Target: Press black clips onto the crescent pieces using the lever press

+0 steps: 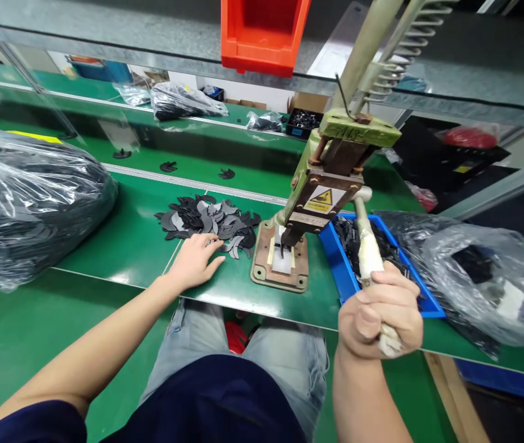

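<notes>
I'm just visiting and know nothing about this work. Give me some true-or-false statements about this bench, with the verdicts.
1. The right hand's grip is closed around the lever. True.
2. The left hand's grip is closed too. False: it is open, at the edge of the pile of dark pieces.
3. The press bears a yellow warning sign. True.
4. The blue bin stands left of the press. False: it stands to the right.
</notes>
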A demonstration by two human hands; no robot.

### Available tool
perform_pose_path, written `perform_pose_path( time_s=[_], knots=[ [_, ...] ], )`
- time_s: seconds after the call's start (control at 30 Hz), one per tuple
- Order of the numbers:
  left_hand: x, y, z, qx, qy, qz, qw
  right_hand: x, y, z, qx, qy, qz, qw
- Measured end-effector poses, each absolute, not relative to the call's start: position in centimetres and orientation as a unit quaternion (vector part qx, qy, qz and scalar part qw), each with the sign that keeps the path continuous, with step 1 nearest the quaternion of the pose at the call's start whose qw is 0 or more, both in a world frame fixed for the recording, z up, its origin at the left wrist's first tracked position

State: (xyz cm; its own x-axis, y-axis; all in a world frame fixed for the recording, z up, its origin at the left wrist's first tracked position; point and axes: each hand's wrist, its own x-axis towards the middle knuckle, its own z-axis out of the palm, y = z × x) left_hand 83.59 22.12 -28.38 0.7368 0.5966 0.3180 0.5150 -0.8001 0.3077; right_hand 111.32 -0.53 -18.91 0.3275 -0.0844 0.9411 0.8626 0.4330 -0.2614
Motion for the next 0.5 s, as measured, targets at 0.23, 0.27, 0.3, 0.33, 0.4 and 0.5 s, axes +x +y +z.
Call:
perform_pose_path(
  time_s=[0.23, 0.27, 0.3, 0.33, 0.4, 0.5],
  knots=[
    [83.4, 18.1, -30.4, 0.948, 0.273, 0.156, 0.049, 111.4, -1.5, -18.8, -0.444, -0.497, -0.317, 0.675],
    [83.1, 17.6, -30.4, 0.951, 0.261, 0.157, 0.057, 111.4, -1.5, -18.8, -0.446, -0.499, -0.316, 0.672],
    [82.6, 17.0, -30.5, 0.953, 0.250, 0.158, 0.068, 111.4, -1.5, -18.7, -0.444, -0.500, -0.317, 0.672],
    [82.2, 16.5, -30.5, 0.955, 0.237, 0.157, 0.081, 111.4, -1.4, -18.7, -0.441, -0.499, -0.320, 0.674],
    [81.2, 15.5, -30.6, 0.961, 0.208, 0.148, 0.107, 111.4, -1.1, -18.7, -0.429, -0.492, -0.332, 0.681],
    [80.3, 14.7, -30.6, 0.961, 0.192, 0.147, 0.134, 111.5, -0.4, -18.8, -0.410, -0.479, -0.354, 0.691]
  ],
)
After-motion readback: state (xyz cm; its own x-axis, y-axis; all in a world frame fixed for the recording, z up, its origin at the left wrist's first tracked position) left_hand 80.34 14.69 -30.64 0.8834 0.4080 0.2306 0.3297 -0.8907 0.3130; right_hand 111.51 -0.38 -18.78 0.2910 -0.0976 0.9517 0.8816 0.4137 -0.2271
